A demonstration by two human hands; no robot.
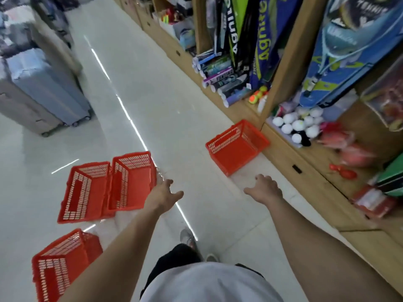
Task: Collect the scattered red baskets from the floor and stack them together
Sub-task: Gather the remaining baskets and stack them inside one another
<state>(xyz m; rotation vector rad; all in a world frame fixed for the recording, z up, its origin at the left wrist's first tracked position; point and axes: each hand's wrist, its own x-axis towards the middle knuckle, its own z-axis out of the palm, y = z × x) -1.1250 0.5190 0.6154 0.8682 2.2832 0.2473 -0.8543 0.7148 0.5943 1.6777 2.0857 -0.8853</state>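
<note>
**Four baskets loose on the floor, each hand with one ahead of it**

Both hands reach forward over the pale floor (152, 101), fingers spread wide and holding nothing. The left hand (164, 194) sits right at the near right corner of the middle basket (130, 182), touching or nearly so; blur hides the contact. That basket lies tipped, mouth toward the camera, its long axis running away up the aisle, pressed side by side against a second tipped basket (85, 194) further left. The right hand (265, 188) hovers apart from the far basket (236, 147), which lies ahead and slightly left of it, against the foot of the wooden shelving (290, 162), long axis angled across the aisle.

A fourth basket (58, 261) lies nearest the person, low on the left, beside the left forearm.

The left hand is clearly nearer its target, so the middle basket looks the likeliest first pick. The far basket calls for a further step forward. Nothing is stacked yet.
</note>
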